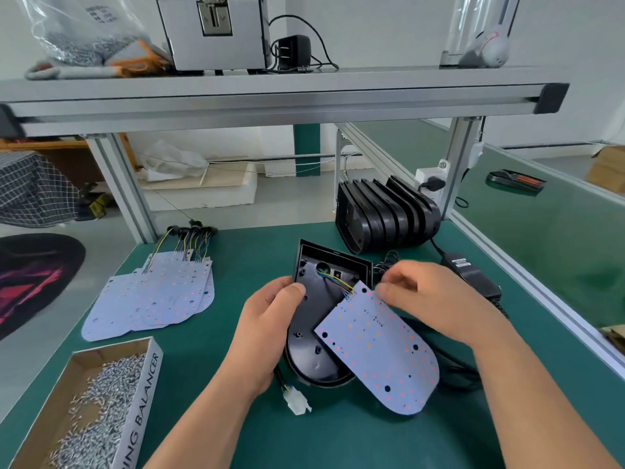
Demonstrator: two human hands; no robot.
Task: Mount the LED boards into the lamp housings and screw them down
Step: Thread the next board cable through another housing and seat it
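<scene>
A black lamp housing (313, 333) lies open-side up on the green mat (338, 434). My left hand (267, 330) grips its left edge, thumb over the rim. A white LED board (378, 350) lies tilted across the housing's right side, half hanging over the mat. Its coloured wires (334, 280) run into a hole in the housing. My right hand (436, 299) pinches the board's upper right corner. A white plug (297, 402) on a black cable sticks out from under the housing.
A stack of LED boards (152, 299) with wires lies at the left. A cardboard box of screws (98, 407) stands at the front left. Several black housings (385, 218) stand in a row behind. A black power adapter (473, 275) lies at the right by the aluminium rail.
</scene>
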